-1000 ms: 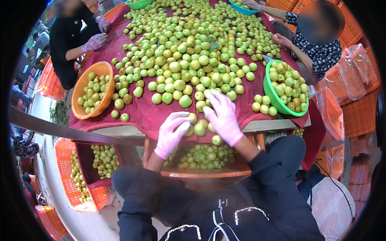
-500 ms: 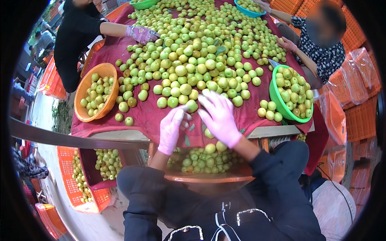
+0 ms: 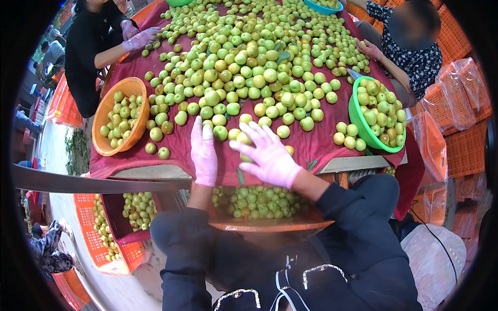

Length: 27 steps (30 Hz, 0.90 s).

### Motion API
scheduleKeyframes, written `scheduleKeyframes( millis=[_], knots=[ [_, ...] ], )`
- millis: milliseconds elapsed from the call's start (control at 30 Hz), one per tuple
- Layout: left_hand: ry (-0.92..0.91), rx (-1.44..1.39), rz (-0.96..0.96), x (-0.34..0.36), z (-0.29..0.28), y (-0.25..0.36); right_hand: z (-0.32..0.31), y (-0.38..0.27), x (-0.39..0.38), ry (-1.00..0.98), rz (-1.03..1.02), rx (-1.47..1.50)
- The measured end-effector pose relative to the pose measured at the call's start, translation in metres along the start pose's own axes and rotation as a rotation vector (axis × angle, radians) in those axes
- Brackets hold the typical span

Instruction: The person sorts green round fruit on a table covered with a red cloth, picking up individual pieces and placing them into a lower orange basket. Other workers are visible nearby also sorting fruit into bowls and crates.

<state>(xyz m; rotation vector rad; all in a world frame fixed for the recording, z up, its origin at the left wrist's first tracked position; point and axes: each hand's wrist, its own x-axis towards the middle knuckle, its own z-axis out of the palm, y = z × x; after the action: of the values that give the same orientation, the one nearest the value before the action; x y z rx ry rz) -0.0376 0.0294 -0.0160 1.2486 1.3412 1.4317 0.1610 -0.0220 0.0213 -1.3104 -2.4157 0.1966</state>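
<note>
A heap of round green-yellow fruits (image 3: pixel 236 67), with the look of jujubes or small apples, spreads over a dark red cloth (image 3: pixel 179 150). Both my hands wear pale pink gloves at the near edge of the heap. My left hand (image 3: pixel 204 155) is upright, its fingers stretched out and nothing in it. Fingers spread, my right hand (image 3: pixel 275 158) reaches over a few loose fruits (image 3: pixel 244 138) and partly hides them; it touches or hovers just over them. Below the table edge, more fruits fill an orange crate (image 3: pixel 270 226) in front of my lap.
Fruit-filled baskets stand on the cloth: an orange one (image 3: pixel 98 124) at left, a green one (image 3: pixel 357 116) at right, a blue one (image 3: pixel 324 9) farther back. Co-workers sit at left (image 3: pixel 80 62) and right (image 3: pixel 415 72). Orange crates (image 3: pixel 461 155) are stacked at right. A fruit-filled crate (image 3: pixel 111 265) is at lower left.
My left hand has straightened its fingers and moved left, away from the right hand. Several fruits near my hands have shifted. The left co-worker's gloved hand has drawn back from the heap.
</note>
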Motion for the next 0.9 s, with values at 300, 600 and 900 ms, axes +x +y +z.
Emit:
scheduleKeyframes(
  millis=[300,600,900],
  knots=[
    [0.042,-0.246,-0.073,0.001,-0.004,-0.005,-0.031,0.051,-0.006,0.332,0.361,-0.123],
    [0.102,-0.372,-0.153,0.007,-0.008,-0.012,0.010,0.038,-0.015,0.013,0.420,-0.384],
    [0.059,-0.356,-0.103,0.006,-0.007,-0.010,-0.028,0.043,-0.018,0.245,0.338,0.124]
  ],
)
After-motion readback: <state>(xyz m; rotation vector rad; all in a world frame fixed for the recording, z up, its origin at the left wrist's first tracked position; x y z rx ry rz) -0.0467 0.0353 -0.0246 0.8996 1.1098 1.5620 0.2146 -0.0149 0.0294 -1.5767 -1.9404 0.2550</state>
